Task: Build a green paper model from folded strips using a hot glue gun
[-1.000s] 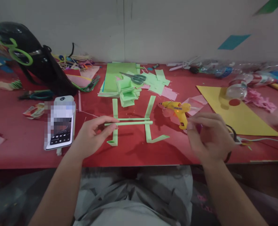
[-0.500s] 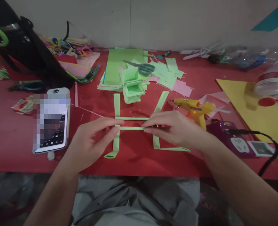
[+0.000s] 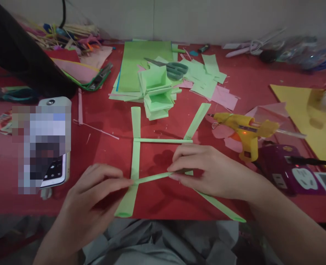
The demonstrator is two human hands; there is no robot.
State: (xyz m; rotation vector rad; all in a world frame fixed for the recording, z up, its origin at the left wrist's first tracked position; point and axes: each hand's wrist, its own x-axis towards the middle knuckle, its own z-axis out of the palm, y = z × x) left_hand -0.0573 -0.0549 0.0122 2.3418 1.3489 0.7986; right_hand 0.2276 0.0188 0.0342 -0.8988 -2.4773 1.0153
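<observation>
My right hand (image 3: 207, 167) pinches a thin light-green paper strip (image 3: 153, 178) near its right end. The left end of that strip is between the thumb and fingers of my left hand (image 3: 96, 195), where it crosses the left folded paper leg (image 3: 135, 158). A second thin strip (image 3: 163, 140) lies farther back, joining the left leg to the right folded paper leg (image 3: 197, 119). Part of the right leg is hidden behind my right hand; its front end (image 3: 223, 208) slants toward the table edge. Behind them stands a stack of folded green paper boxes (image 3: 156, 94).
A yellow glue gun (image 3: 242, 127) lies right of the paper frame, near a purple power socket block (image 3: 278, 165). A phone (image 3: 67, 147) stands at left. Scissors (image 3: 176, 70), paper scraps (image 3: 205, 79) and green sheets (image 3: 149, 55) lie at the back.
The nearer strip has moved toward me, away from the back strip, with both hands. Its right end is now lifted or angled higher. The view has shifted closer.
</observation>
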